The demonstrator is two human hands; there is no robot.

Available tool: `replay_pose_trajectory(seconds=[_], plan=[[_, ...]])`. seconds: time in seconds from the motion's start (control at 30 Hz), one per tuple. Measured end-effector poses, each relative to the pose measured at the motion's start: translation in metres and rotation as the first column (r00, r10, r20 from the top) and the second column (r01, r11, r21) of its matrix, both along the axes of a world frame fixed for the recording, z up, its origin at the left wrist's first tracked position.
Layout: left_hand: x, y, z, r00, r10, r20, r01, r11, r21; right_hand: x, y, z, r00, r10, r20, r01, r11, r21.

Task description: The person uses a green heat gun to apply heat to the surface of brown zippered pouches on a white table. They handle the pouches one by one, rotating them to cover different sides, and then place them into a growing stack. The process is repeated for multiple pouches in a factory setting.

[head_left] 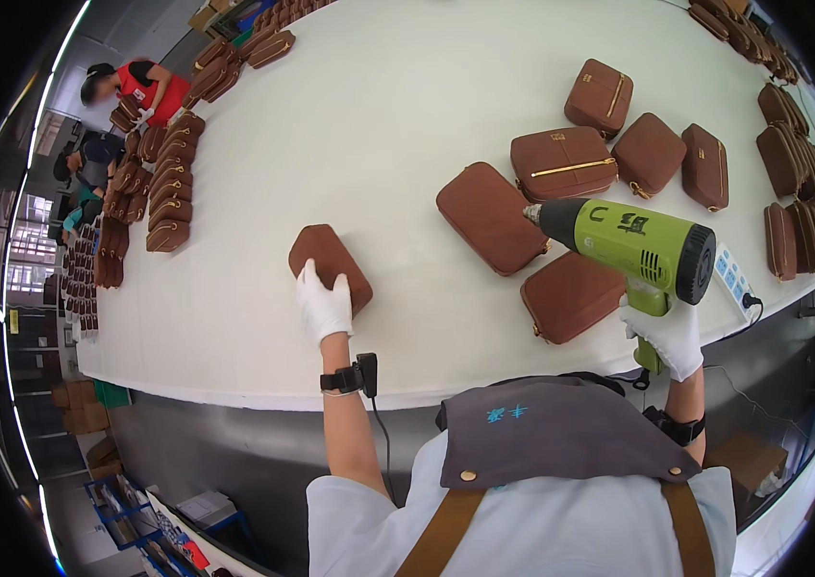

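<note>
My left hand (324, 306), in a white glove, grips the near end of a small brown leather bag (329, 252), thumb on one side and fingers on the other. The bag's plain face is turned up. In my right hand (674, 338), also gloved, is a green heat gun (633, 238) with a black barrel. Its metal nozzle points left, away from the bag in my left hand. Below the heat gun lies a brown bag (571, 296), partly covered by it. Another brown bag (492, 216) lies by the nozzle.
Several zippered brown bags (561, 162) lie loose beyond the heat gun. Rows of bags line the white table (379, 115) at left (172, 183) and right (787, 159). A power strip (734, 281) sits at the right edge. A person in a red vest (162, 91) handles bags far left.
</note>
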State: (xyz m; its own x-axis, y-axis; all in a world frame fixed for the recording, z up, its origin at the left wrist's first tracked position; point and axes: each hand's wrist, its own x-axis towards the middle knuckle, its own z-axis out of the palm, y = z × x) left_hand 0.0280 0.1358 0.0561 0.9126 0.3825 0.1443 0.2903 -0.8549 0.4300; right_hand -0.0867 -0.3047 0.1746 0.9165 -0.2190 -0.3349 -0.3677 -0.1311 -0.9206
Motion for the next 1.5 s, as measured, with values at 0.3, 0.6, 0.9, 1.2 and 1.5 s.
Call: replay_pose_trajectory(seconds=[0.3,0.6,0.9,1.2,1.5], plan=[[0.140,-0.170,-0.021,0.742,-0.671,0.010,0.648,0.713,-0.268,-0.003,0.005,0.004,1.000,0.011,-0.001,-0.011,1.000,0.024],[0.069,-0.139,-0.032,0.744,-0.661,-0.096,0.551,0.689,-0.471,-0.012,-0.003,-0.001,0.996,-0.064,-0.059,0.064,0.998,-0.005],[-0.038,-0.106,-0.092,0.931,-0.356,-0.078,0.113,0.487,-0.866,-0.005,0.025,0.007,0.937,0.306,-0.167,-0.320,0.945,-0.064],[-0.034,-0.112,-0.081,0.938,-0.301,-0.171,-0.047,0.379,-0.924,-0.011,0.024,0.007,0.863,0.501,0.069,-0.458,0.832,-0.312],[-0.023,-0.145,-0.077,0.883,-0.464,0.066,0.398,0.669,-0.627,-0.014,0.008,0.013,0.942,0.292,-0.164,-0.325,0.917,-0.233]])
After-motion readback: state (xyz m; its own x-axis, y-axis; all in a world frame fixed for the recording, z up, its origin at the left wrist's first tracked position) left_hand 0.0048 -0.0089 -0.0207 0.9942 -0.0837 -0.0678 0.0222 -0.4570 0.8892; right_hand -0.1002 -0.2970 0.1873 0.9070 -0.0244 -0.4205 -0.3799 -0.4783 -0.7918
